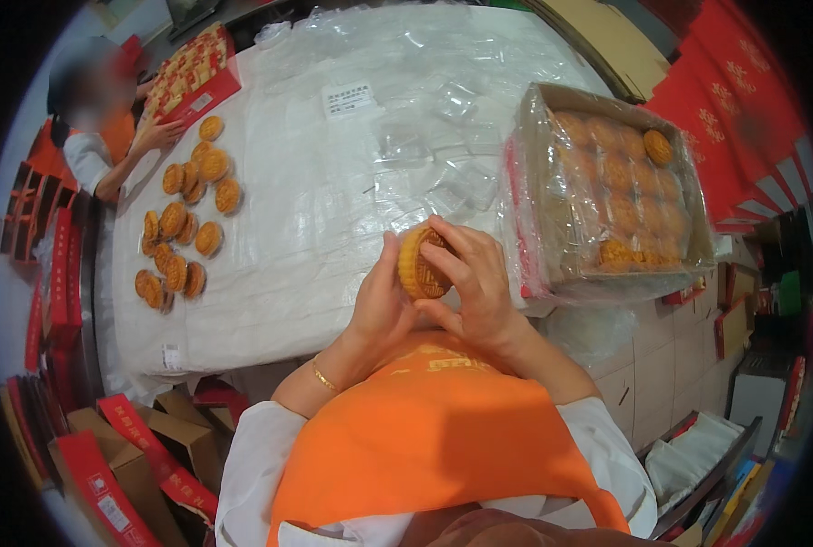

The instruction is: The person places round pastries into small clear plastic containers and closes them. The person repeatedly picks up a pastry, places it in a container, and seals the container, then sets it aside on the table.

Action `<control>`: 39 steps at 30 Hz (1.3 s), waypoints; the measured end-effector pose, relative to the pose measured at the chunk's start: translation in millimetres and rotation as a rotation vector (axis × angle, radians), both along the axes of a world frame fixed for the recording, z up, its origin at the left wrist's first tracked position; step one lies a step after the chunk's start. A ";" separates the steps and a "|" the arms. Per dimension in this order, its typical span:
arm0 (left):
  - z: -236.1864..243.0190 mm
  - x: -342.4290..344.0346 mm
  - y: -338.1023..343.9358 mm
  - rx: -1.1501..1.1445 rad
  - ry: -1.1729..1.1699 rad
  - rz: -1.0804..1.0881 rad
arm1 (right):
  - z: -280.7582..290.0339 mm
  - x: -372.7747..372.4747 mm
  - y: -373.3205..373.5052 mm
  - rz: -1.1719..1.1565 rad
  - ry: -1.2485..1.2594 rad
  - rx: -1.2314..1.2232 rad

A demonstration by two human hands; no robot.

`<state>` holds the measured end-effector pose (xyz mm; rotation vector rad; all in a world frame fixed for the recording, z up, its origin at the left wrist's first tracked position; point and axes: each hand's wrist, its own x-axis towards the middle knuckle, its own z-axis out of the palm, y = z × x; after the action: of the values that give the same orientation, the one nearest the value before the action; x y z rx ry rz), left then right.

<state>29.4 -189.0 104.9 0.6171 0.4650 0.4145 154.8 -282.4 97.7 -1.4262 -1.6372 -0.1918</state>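
Observation:
Between both hands, just above the near edge of the table, a round golden-brown mooncake stands tilted on its edge. My left hand supports its left side with the palm and fingers. Curled over its right side are the fingers of my right hand. Farther off on the table lie clear plastic trays. To the right, an open cardboard box lined with clear film holds rows of mooncakes; one loose mooncake rests on top at its far right corner.
Loose mooncakes lie in a cluster on the white-covered table at left. Beyond them a person touches a red box. Cardboard cartons stand at lower left; red printed bags hang at right.

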 end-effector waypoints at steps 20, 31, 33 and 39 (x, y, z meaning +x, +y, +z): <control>-79.0 -51.1 46.7 -0.070 -0.212 0.159 | -31.9 -33.6 39.0 0.249 -0.047 -0.271; -124.4 -205.1 275.5 0.618 0.552 1.079 | -46.9 -36.2 26.6 0.140 0.102 -0.254; -140.7 -227.3 306.4 0.821 0.911 1.115 | -50.2 -35.6 19.3 0.153 0.112 -0.300; -144.7 -204.0 325.0 1.048 1.570 1.070 | -53.7 -36.9 9.3 0.101 0.160 -0.377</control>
<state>-174.6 136.1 -39.7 1.6807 2.2021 1.1885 117.9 -273.1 44.0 -1.5848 -1.6642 0.2975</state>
